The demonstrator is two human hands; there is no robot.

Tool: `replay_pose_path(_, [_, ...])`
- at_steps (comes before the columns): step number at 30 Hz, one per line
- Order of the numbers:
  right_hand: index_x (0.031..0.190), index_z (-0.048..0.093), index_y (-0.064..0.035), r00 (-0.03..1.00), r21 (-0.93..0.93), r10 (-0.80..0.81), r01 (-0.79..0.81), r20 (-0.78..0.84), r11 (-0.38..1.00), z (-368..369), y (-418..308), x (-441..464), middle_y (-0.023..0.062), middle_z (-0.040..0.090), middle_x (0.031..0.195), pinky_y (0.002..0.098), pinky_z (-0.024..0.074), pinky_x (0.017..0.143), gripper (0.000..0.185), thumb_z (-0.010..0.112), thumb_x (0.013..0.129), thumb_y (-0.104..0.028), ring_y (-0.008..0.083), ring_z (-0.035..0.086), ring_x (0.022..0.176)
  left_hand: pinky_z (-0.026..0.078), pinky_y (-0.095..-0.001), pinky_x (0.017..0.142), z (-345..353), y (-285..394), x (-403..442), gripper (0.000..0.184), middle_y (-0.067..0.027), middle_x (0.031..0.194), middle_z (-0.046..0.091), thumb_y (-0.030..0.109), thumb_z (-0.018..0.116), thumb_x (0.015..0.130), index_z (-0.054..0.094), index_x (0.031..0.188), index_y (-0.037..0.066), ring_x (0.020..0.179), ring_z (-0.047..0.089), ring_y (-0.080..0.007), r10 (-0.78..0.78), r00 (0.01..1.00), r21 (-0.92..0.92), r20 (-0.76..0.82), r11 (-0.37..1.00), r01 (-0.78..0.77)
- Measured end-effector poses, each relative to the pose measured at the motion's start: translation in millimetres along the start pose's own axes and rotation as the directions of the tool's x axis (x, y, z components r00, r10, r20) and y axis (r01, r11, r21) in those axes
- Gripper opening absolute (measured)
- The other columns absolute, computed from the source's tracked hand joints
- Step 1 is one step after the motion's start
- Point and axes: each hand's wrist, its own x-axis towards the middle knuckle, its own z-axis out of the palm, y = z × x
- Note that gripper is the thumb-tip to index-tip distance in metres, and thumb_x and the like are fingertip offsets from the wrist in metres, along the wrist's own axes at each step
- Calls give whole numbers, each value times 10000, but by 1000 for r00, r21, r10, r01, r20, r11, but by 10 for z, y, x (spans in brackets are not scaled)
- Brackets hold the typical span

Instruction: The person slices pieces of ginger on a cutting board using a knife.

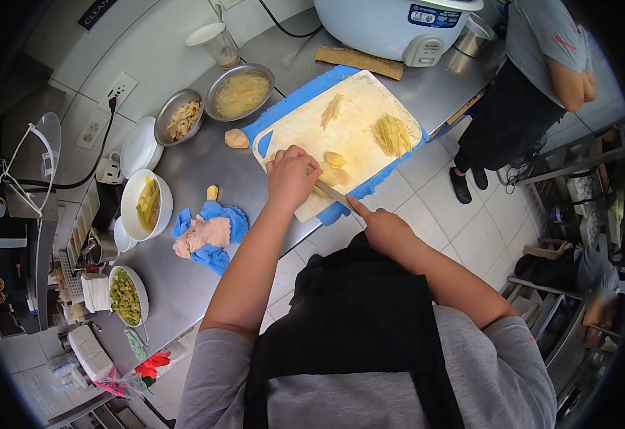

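Observation:
My right hand (385, 227) is closed around the handle of a knife (336, 194), whose blade points left across the near edge of a white cutting board (359, 93). My left hand (292, 176) is closed, fingertips bent down beside the blade on a pale piece of ginger, mostly hidden by the fingers. Just beyond the blade lie a peeled ginger chunk (335, 159) and flat ginger slices (335, 176). A pile of fine ginger shreds (393, 136) sits at the board's right end, with a smaller bunch of strips (332, 111) near the far edge.
A blue cloth (284, 107) lies under the board. Left of it are a ginger piece (237, 139), metal bowls of shreds (241, 94) and peelings (184, 119), white bowls, and crumpled cloths (209, 236). A large cooker (370, 28) stands behind; another person (534, 79) stands at right.

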Motion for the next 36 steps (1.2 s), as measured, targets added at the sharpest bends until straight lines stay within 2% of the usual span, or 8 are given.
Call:
replay_pose_path(4, [1539,239,-289,1000,-17,16,-15,21,1000,-9,-10,-15,245,635,984,465,548,756,731,476,891,-45,373,672,878,358,-399,913,72,10,46,110,-5,1034,600,223,751,781,710,849,147,1070,532,-232,-30,1000,6,5,1000,30])
replay_pose_path(6, [1537,244,-294,1000,-20,12,-12,8,1000,-23,11,-20,245,635,985,464,548,754,731,478,891,-47,372,672,874,413,-399,860,109,-29,-34,134,-38,995,598,163,742,788,680,898,118,992,563,-257,100,968,-30,-229,994,-110])
replay_pose_path(9, [1536,245,-309,999,5,27,-27,42,1000,-42,32,-19,248,638,984,463,547,758,736,493,891,-56,374,672,874,473,-392,816,385,-255,-346,190,-73,955,611,85,732,785,659,960,89,929,593,-283,172,938,-208,-300,948,-240])
replay_pose_path(12, [1535,245,-320,996,14,39,-41,75,999,-19,59,-18,246,646,986,464,544,769,739,513,893,-69,378,672,879,516,-384,795,480,-172,-625,201,-86,969,626,40,709,794,668,987,78,908,613,-304,285,873,-224,-395,892,-392])
replay_pose_path(18, [1536,243,-315,991,46,30,-36,128,998,-120,85,-17,239,653,986,459,541,786,746,522,884,-84,379,672,875,533,-357,780,556,-206,-632,195,-79,984,640,21,715,787,675,971,73,904,633,-283,287,854,-172,-435,904,-391])
replay_pose_path(20, [1537,226,-334,997,78,-44,38,68,996,-12,178,-59,242,647,993,456,542,787,762,529,879,-98,378,670,871,529,-346,765,540,-205,-612,195,-86,971,648,10,721,779,680,961,64,888,637,-277,288,853,-172,-435,903,-393])
replay_pose_path(27, [1535,197,-385,980,14,74,-78,187,997,-82,198,-422,237,627,981,454,548,777,787,539,879,-119,367,673,857,536,-348,764,574,-238,-663,192,-74,968,641,24,731,770,673,948,66,885,638,-270,288,865,-132,-410,920,-369])
replay_pose_path(36, [1534,208,-383,989,-38,78,-73,130,997,-46,183,-449,221,611,941,441,567,720,779,539,886,-103,358,677,812,536,-345,767,567,-240,-654,187,-76,957,650,7,730,760,674,931,58,878,642,-270,286,861,-137,-420,918,-372])
